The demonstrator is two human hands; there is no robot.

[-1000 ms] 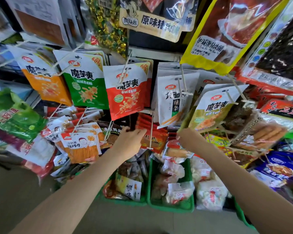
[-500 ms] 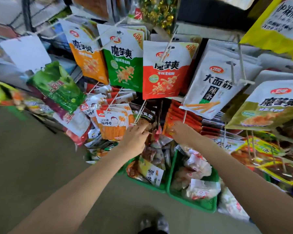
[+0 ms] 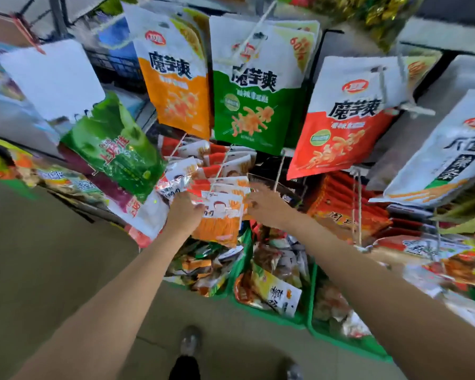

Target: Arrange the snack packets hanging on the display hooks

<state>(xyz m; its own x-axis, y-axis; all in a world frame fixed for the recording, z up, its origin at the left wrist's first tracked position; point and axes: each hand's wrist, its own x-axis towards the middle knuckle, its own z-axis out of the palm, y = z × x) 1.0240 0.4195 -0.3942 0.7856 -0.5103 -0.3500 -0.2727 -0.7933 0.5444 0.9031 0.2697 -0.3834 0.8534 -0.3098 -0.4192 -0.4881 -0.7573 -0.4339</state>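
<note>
A stack of small orange-and-white snack packets (image 3: 222,215) hangs on a metal hook (image 3: 220,171) in the lower row of the display. My left hand (image 3: 185,212) grips the left side of the front packet. My right hand (image 3: 266,205) holds the right edge of the same stack, fingers curled behind it. Above hang larger pouches in a row: orange (image 3: 176,78), green (image 3: 255,89) and red (image 3: 346,124).
Green plastic baskets (image 3: 274,316) full of loose packets stand on the floor below the hooks. More hooks with red packets (image 3: 343,204) and white pouches (image 3: 447,149) reach out at the right. A green bag (image 3: 115,144) hangs at the left. My shoes (image 3: 189,341) are on the floor.
Both hands moved left from the brown and red packets to the orange-and-white stack and took hold of it. The camera swung left and down.
</note>
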